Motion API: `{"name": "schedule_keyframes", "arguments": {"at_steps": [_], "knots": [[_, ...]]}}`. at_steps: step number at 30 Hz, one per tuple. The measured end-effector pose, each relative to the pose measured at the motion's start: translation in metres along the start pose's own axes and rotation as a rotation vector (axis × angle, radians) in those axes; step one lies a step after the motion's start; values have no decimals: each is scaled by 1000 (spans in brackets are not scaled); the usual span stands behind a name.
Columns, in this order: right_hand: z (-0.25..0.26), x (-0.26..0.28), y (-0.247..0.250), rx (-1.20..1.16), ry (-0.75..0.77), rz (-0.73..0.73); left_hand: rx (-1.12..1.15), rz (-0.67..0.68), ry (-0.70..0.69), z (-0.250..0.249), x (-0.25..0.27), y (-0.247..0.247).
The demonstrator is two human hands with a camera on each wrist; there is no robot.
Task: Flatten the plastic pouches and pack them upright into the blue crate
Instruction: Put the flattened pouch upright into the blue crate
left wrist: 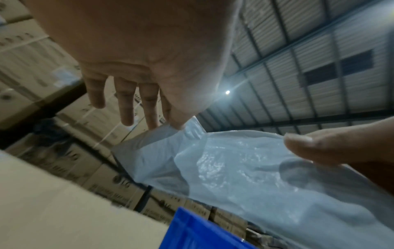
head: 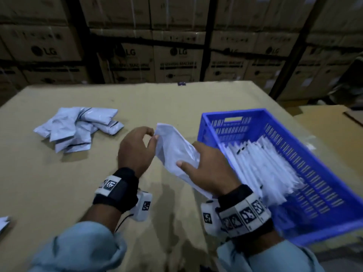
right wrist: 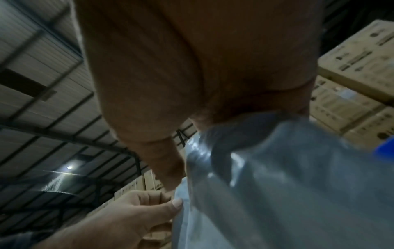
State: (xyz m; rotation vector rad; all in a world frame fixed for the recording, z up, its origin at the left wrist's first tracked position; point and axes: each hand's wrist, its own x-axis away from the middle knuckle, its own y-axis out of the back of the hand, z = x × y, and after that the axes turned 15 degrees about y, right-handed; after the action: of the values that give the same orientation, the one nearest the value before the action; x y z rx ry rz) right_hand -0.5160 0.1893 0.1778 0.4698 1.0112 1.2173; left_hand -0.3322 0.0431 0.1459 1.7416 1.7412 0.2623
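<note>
Pouch (head: 173, 148), white and flattened, is held above the cardboard table (head: 59, 183) just left of the blue crate (head: 322, 181). The left hand (head: 135, 152) pinches its far corner between thumb and fingertips; the right hand (head: 212, 171) grips its near part, thumb on top. Packed pouches (head: 261, 167) stand in the crate, and a loose pile (head: 78, 127) lies far left.

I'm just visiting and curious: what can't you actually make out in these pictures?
- Right hand fingers: head view, hidden behind the held pouch.
- Pouch count in the blue crate: head view, blurred together.
- White object at the left edge: cut off.
- Held pouch's lower end: head view, hidden by the right wrist.
- Left hand grip: left wrist view, palm hides it.
</note>
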Motion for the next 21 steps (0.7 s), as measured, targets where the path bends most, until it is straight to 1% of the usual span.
{"name": "schedule_keyframes", "arguments": {"at_steps": [2, 4, 6, 7, 8, 9, 11, 14, 17, 19, 21], "knots": [[-16, 4, 38, 0, 21, -104, 28, -66, -107, -47, -10, -13], [-39, 11, 71, 39, -14, -213, 46, -125, -196, -89, -18, -28], [-71, 19, 101, 136, -73, -311, 47, -124, -209, -125, -23, -48], [-89, 23, 115, 202, -106, -357, 49, -97, -197, -142, -23, -60], [-108, 28, 128, 258, -148, -408, 40, -62, -198, -157, -22, -74], [-127, 32, 141, 301, -196, -471, 6, -33, -228, -173, -19, -88], [-162, 40, 165, 377, -282, -596, -144, 26, -329, -202, -11, -120], [-208, 55, 184, 411, -356, -730, -508, 146, -514, -236, 8, -173], [-238, 72, 181, 411, -368, -810, -848, 346, -692, -244, 33, -227], [-247, 83, 175, 415, -377, -838, -989, 510, -699, -244, 46, -257], [-254, 89, 171, 406, -390, -848, -1055, 584, -690, -250, 55, -281]]}}
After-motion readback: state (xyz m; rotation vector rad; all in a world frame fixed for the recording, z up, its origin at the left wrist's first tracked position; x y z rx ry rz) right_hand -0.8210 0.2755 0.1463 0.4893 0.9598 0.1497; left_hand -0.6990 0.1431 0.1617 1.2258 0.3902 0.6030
